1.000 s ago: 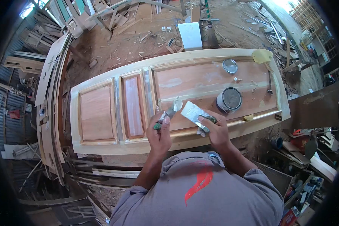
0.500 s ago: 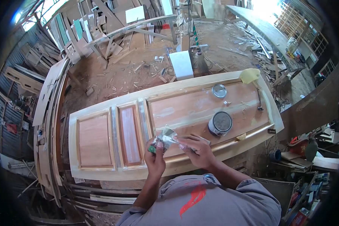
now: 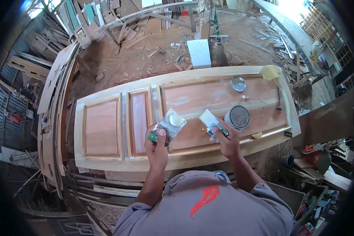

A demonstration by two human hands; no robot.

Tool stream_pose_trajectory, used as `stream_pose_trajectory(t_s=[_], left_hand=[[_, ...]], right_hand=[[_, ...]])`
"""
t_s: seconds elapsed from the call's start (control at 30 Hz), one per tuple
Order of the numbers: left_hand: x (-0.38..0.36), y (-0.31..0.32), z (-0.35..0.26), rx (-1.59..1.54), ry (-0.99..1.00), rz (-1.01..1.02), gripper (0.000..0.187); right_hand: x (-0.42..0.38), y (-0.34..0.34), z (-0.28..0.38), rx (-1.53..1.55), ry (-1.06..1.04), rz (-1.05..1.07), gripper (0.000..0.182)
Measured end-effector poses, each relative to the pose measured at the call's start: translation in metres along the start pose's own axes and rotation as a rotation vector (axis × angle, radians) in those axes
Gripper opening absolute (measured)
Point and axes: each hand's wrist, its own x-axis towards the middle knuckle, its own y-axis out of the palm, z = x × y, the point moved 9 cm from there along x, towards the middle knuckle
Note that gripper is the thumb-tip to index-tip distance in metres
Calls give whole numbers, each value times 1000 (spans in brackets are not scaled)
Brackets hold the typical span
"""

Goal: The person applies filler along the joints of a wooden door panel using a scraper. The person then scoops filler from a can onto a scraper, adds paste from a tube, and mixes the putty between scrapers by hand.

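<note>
Left hand (image 3: 156,142) closed around a green-handled scraper (image 3: 170,124) smeared with pale paste. Right hand (image 3: 226,137) gripping a second scraper (image 3: 209,119), just beside an open can (image 3: 237,117). Both held over the wooden door (image 3: 106,153). Farther off, the can's round lid (image 3: 238,83).

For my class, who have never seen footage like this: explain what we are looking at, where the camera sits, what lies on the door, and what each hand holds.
There is no machine here: a person works with two bare hands. The one camera sits on the person's head, looking down, so the wide lens bends the edges. A wooden panelled door lies flat. On it stand an open tin, its lid, and a yellow pad at the far corner. The left hand holds a putty knife carrying pale filler. The right hand holds a second scraper near the tin.
</note>
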Motion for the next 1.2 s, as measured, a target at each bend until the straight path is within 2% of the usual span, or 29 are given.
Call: stream_pose_trajectory(t_s=[0.07,0.1,0.2,0.3,0.4,0.53,0.6,0.63,0.7,0.73,0.83,0.97,1.07,1.13,1.2], left_hand=[[-6,9,-6,146,88,30,27],[-8,14,-8,216,136,50,27],[-18,25,-8,412,234,129,28],[-27,25,5,433,136,146,23],[-34,43,-6,554,449,295,21],[-30,47,-6,679,542,273,22],[-29,39,-1,718,539,215,21],[-24,30,9,591,358,179,23],[-25,17,31,334,1,104,27],[-25,18,31,218,-67,108,28],[-22,23,35,-116,-245,130,32],[-25,24,33,-381,-466,103,36],[-27,14,34,-451,-510,107,36],[-26,13,23,-459,-451,106,37],[-27,10,19,-464,-420,106,38]], right_hand=[[-12,13,-22,318,291,67,34],[-16,18,-26,339,332,51,33],[-18,34,-24,443,349,72,31],[-17,39,-19,482,387,75,32],[-15,42,-18,504,393,91,32],[-16,47,-4,469,374,151,30],[-16,45,8,276,230,212,29],[-17,44,14,178,157,241,29],[-11,41,61,-131,-329,268,33],[-13,42,83,-286,-573,276,36],[-4,32,97,-471,-737,334,43],[-2,27,78,-616,-729,408,46],[-3,10,62,-617,-722,347,46],[-4,0,50,-622,-716,272,44],[-12,-6,27,-399,-449,152,40]])
